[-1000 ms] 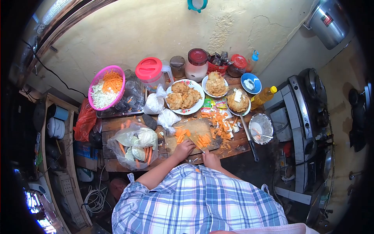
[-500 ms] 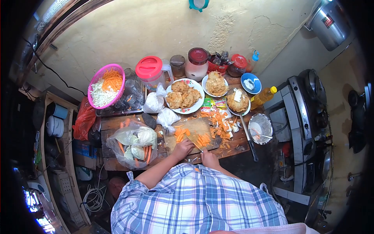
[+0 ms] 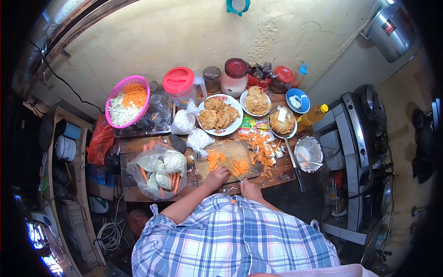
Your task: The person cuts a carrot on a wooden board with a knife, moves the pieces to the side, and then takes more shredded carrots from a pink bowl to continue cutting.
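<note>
Wooden table (image 3: pixel 138 147), cutting board (image 3: pixel 230 150) — left hand (image 3: pixel 217 177) pressing carrots (image 3: pixel 214 161), right hand (image 3: pixel 249 188) (grip closed) on knife (image 3: pixel 234 174).

Bench (image 3: pixel 138 147): rough, worn wood. Cutting board (image 3: pixel 230 152): matt wood. Basket (image 3: pixel 113 94): glossy pink plastic. Bag (image 3: pixel 152 164): clear, crinkled plastic. Bowl (image 3: pixel 316 145): shiny metal. Wall (image 3: pixel 184 37): rough, cracked plaster. Shirt (image 3: pixel 230 240): checked cloth.

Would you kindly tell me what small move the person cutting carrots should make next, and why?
Probably one more downward slice: the right hand holds the knife over the carrot sticks on the cutting board, while the left hand steadies them, and uncut lengths seem to remain beside the blade.
</note>
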The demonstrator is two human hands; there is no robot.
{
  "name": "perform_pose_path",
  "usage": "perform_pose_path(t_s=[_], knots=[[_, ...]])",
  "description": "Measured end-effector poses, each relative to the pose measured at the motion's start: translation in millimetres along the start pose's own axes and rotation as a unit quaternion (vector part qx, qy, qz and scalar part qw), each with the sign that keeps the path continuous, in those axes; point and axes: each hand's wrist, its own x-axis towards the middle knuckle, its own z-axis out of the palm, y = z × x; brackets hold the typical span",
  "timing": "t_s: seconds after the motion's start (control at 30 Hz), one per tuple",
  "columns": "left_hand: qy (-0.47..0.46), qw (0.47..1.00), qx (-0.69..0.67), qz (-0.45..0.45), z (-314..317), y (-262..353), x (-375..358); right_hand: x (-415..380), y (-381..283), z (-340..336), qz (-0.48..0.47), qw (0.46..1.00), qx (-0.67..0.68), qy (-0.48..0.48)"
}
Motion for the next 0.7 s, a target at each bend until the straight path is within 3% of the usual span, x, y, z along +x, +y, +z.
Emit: perform_pose_path(t_s=[0.7], knots=[[0.006, 0.998, 0.058, -0.001, 3.7, 3.3, -2.0, -0.4, -1.5, 2.9, 0.015, 1.0, 0.02, -0.01]])
